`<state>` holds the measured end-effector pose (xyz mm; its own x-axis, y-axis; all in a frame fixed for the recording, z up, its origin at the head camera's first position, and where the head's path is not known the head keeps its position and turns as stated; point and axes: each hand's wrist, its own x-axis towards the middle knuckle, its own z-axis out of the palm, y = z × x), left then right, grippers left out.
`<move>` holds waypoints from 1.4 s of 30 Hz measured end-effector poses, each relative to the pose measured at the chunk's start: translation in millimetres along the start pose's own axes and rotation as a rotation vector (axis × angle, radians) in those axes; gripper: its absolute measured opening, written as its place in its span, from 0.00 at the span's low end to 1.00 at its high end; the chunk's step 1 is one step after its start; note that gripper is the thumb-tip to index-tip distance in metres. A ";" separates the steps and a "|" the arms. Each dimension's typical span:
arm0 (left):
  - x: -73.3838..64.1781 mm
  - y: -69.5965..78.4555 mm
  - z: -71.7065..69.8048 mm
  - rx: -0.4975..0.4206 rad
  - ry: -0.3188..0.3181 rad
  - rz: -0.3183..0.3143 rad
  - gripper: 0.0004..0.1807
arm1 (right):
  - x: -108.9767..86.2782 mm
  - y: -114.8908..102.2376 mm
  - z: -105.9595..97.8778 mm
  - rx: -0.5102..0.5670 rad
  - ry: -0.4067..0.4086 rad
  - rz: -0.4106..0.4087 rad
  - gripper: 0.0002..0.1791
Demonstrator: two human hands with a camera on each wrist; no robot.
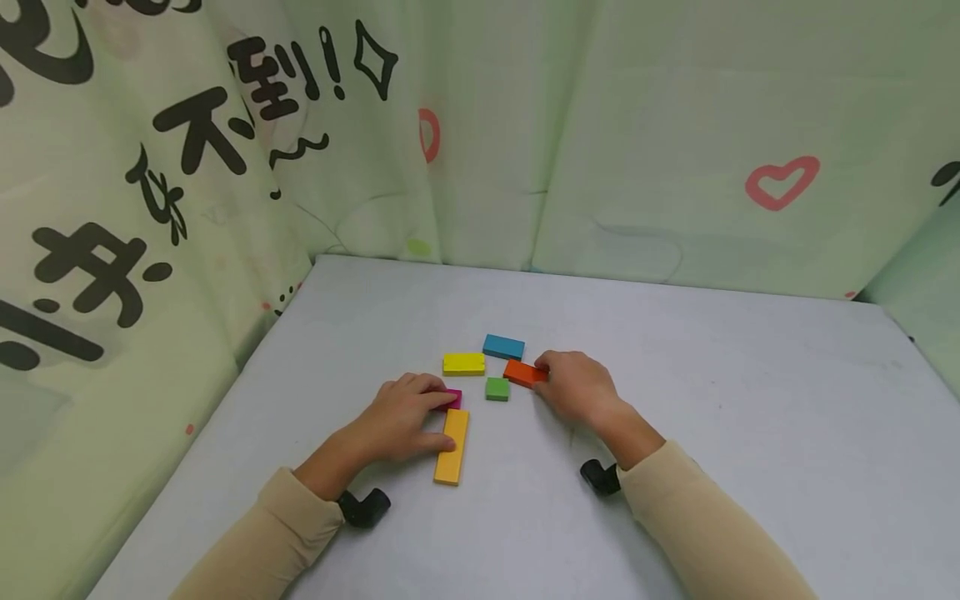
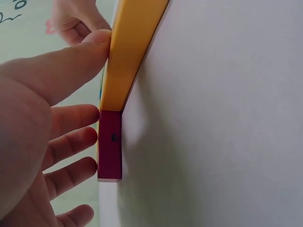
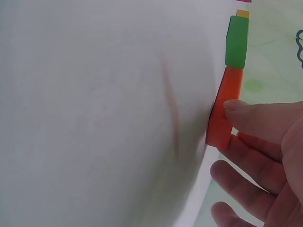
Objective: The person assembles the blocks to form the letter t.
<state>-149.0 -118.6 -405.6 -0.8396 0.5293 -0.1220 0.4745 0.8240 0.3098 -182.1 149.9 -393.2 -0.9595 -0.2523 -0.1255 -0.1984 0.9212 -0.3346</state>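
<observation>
My left hand rests over two flat blocks with its fingers mostly straight. Its fingertips touch the magenta block, and the thumb lies on the long amber block, whose end meets the magenta one. On the other side, my right hand pinches the right end of a red-orange block, thumb on the near side. The far end of that block is close to the small green block. Part of the magenta block is hidden by the left fingers in the head view.
A blue block lies behind the red-orange one, and a yellow block sits to its left. All lie on a white table. A pale green printed curtain hangs along the back and left.
</observation>
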 end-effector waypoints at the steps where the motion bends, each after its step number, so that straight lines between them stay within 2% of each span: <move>1: 0.1 0.0 0.1 -0.002 0.001 0.002 0.36 | -1.1 1.4 -0.1 -0.001 0.000 0.002 0.21; 9: 0.5 -0.9 2.8 -0.016 0.009 0.000 0.35 | -14.4 13.2 -3.8 -0.021 -0.004 0.004 0.19; 15: 0.2 0.0 2.0 -0.018 0.023 -0.009 0.35 | -22.9 15.3 -7.6 -0.044 -0.013 -0.056 0.16; 21: 0.3 1.4 1.6 -0.011 0.027 -0.012 0.35 | -28.5 14.4 -10.3 -0.016 -0.068 -0.092 0.16; 35: -0.9 0.5 -0.9 -0.045 0.040 -0.038 0.36 | -27.3 2.2 -5.1 0.005 -0.091 -0.157 0.16; 42: 0.3 2.0 -0.8 -0.035 0.029 -0.044 0.36 | -22.8 -1.9 -0.7 0.047 -0.115 -0.157 0.16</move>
<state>-148.5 -116.9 -404.2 -0.8672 0.4859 -0.1093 0.4273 0.8386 0.3379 -160.0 154.1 -389.0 -0.8877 -0.4263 -0.1736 -0.3316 0.8539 -0.4011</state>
